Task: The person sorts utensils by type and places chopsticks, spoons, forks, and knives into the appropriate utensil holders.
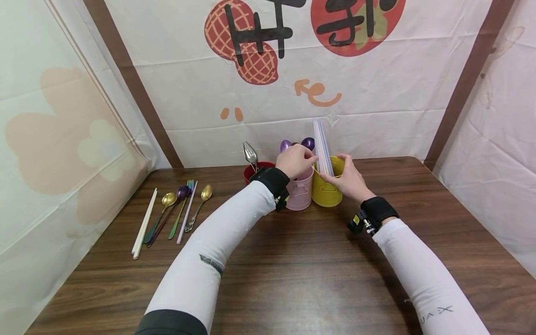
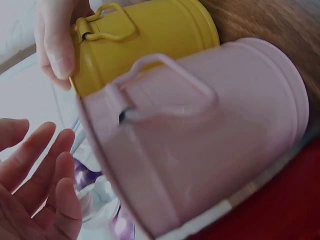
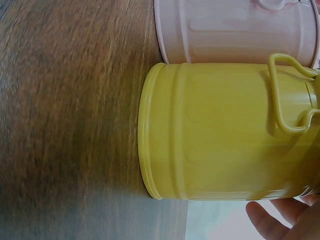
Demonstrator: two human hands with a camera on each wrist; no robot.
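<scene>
My right hand (image 1: 351, 180) holds the yellow bucket (image 1: 326, 193) by its rim, thumb at the front and fingers at the far right. A bundle of long, thin pastel sticks (image 1: 322, 146) stands in that bucket, leaning left. My left hand (image 1: 295, 161) hovers over the pink bucket (image 2: 200, 135), its fingers (image 2: 37, 155) loosely bent with nothing between them in the left wrist view. Purple spoons (image 1: 308, 143) stick up from the pink bucket behind this hand. The two buckets stand side by side, upright on the table.
A red bucket (image 1: 265, 164) with metal cutlery (image 1: 250, 154) stands left of the pink one, partly hidden by my left wrist. On the table's left lie white chopsticks (image 1: 144, 223), gold spoons (image 1: 169, 199), a purple spoon (image 1: 183, 192), a fork (image 1: 190, 185) and a lavender stick (image 1: 187, 212). A fabric wall rises behind.
</scene>
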